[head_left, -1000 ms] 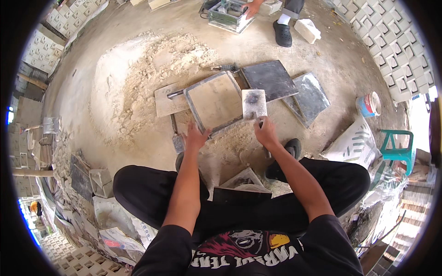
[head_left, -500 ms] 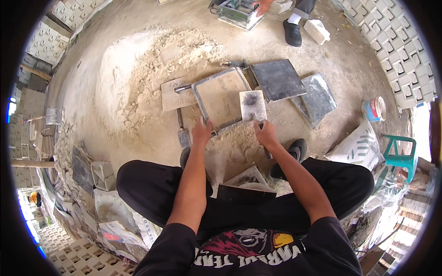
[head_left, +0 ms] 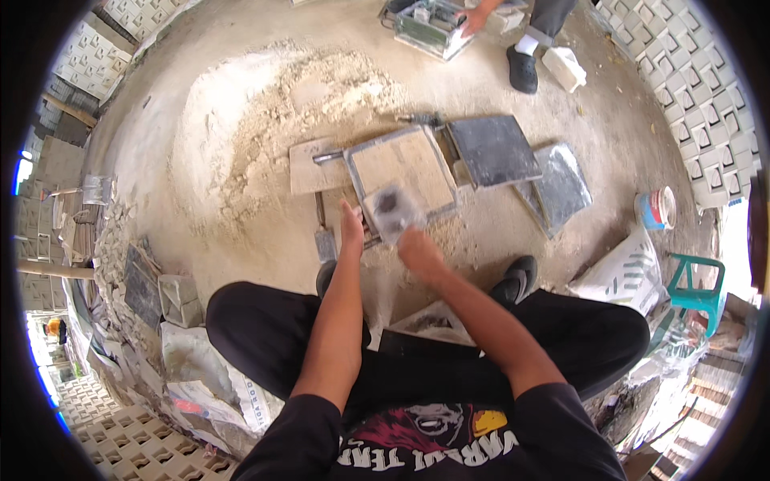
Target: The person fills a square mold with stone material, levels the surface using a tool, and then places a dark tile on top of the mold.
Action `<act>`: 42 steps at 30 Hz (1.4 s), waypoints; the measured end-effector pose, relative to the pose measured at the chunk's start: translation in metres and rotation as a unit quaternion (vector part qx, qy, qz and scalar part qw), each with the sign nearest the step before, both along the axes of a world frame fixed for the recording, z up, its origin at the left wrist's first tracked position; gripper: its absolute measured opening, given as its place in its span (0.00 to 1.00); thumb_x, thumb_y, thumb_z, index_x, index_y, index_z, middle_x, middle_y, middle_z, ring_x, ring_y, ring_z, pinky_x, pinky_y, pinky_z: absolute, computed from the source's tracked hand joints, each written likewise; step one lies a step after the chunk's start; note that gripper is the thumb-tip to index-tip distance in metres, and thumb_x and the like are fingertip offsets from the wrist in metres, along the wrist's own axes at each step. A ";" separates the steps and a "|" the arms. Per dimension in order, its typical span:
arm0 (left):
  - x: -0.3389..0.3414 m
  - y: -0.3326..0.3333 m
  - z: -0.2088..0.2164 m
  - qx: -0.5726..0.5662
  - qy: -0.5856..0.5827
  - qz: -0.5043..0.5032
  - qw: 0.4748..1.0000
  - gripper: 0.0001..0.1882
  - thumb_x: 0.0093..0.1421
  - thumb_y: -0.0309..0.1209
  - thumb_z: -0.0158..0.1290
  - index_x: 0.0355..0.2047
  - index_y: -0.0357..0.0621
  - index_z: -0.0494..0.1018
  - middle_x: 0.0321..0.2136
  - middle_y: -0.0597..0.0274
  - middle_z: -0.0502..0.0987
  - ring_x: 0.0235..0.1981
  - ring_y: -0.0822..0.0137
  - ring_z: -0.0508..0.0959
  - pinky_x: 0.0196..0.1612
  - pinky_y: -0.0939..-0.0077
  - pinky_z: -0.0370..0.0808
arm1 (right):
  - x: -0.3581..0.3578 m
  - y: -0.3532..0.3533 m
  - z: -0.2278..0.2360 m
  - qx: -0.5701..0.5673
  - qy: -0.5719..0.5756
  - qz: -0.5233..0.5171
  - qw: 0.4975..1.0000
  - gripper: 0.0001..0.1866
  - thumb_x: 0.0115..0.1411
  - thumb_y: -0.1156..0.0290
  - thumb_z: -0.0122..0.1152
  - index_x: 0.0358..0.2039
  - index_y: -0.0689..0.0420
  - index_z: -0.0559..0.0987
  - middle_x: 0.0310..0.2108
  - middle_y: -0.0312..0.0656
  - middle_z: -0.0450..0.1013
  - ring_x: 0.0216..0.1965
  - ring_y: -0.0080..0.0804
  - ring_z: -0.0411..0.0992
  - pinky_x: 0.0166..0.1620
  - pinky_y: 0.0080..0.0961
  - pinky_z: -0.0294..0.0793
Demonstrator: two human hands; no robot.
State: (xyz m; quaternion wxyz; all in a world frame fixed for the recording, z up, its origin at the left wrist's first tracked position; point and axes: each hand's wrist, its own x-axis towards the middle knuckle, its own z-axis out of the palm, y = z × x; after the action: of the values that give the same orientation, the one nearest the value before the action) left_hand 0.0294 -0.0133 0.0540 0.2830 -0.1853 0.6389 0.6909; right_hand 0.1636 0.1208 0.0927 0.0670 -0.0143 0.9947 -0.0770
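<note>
A square mould frame (head_left: 449, 152) with a dark rim lies on the ground before me, filled level with pale sandy material (head_left: 401, 164). My left hand (head_left: 351, 228) is at its near left edge, thumb raised and fingers curled against the rim. My right hand (head_left: 420, 252) is closed on the handle of a flat rectangular paddle (head_left: 393, 210), whitish with a dark patch in the middle. Motion blurs the paddle, which covers the mould's near left corner. Whether it touches the fill I cannot tell.
A heap of sandy mix (head_left: 265, 128) spreads at the far left. Dark square plates (head_left: 493, 151) lie right of the mould, and a small trowel (head_left: 324, 244) to its left. Another person's hand (head_left: 475, 20) touches a glass-sided box (head_left: 433, 36). A bucket (head_left: 656, 208) and green stool (head_left: 696, 293) stand right.
My right hand has swung the paddle leftward and nearer to me, from the mould's right side to its near left corner. My left hand stays by the left edge. The view has shifted slightly.
</note>
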 end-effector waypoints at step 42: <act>0.026 0.129 0.039 -0.340 0.565 -0.377 0.650 0.32 0.62 0.45 0.43 0.61 0.40 0.54 0.63 0.54 0.54 0.67 0.60 0.48 0.67 0.55 0.40 | 0.013 0.157 0.111 -0.496 0.025 -0.527 0.689 0.19 0.62 0.59 0.49 0.23 0.62 0.70 0.13 0.36 0.62 0.11 0.22 0.61 0.12 0.24 0.61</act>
State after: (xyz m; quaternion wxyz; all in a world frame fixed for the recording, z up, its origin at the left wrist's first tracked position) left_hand 0.0553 0.1158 0.0926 0.0208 0.4150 0.8800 0.2301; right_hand 0.1767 0.2782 0.2039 -0.0266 0.4794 0.6565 -0.5818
